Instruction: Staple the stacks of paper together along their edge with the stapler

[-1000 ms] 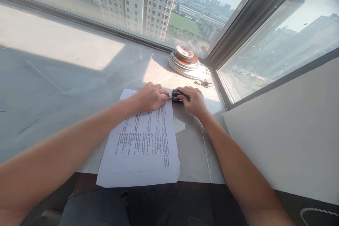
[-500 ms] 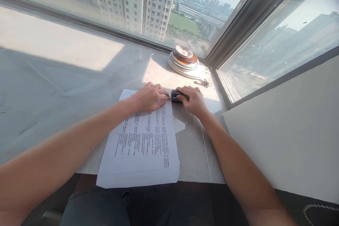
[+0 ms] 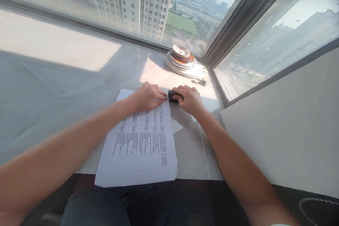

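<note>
My right hand is closed around a black stapler. The stapler's front end meets the right edge of the printed paper near its far corner. My left hand lies on the far part of that paper, fingers stretched towards the stapler, with the fingertips close to its front. Part of the print is covered by this hand. The paper rests on the pale stone sill, its near edge hanging over the front. Whether it is one sheet or more, I cannot tell.
A stack of plates and dishes stands in the window corner. Beside it lies a small bunch of keys. Window frames run along the back and right, and a white wall panel borders the right side.
The stapler looks slightly turned in my right hand, its front showing a smoother top. My left hand stays on the paper. The whole view has shifted a little.
</note>
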Motion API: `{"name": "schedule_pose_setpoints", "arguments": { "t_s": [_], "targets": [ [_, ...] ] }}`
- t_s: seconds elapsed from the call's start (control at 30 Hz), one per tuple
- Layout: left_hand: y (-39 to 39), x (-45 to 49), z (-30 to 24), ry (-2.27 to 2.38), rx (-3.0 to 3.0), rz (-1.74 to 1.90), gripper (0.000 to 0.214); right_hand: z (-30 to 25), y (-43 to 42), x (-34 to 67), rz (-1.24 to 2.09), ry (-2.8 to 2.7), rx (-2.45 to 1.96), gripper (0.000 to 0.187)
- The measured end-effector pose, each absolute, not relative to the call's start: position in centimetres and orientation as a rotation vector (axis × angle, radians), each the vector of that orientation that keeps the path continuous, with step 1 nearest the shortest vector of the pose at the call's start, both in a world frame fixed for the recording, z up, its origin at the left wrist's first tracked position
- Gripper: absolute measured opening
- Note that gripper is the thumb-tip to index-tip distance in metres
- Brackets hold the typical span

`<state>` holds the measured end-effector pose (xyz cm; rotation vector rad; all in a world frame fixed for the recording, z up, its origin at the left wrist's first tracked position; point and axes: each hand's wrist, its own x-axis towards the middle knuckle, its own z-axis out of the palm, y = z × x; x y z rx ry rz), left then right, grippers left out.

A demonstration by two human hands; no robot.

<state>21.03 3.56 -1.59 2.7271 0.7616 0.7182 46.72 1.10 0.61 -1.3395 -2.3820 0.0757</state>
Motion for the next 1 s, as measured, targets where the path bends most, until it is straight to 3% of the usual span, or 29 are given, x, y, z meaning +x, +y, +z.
{"name": "schedule_pose_setpoints", "arguments": {
  "t_s": [0.57, 1.0],
  "targets": [
    [3.3, 20.8, -1.6, 0.798, 2.763, 0.638, 0.030, -0.2, 2.0, 49.1, -0.047, -2.243, -1.345, 0.018],
    [3.4, 20.9, -1.5, 0.847, 2.783, 0.465, 0.039, -0.9, 2.9, 50.3, 0.067, -2.032, -1.401, 0.016]
  ]
}}
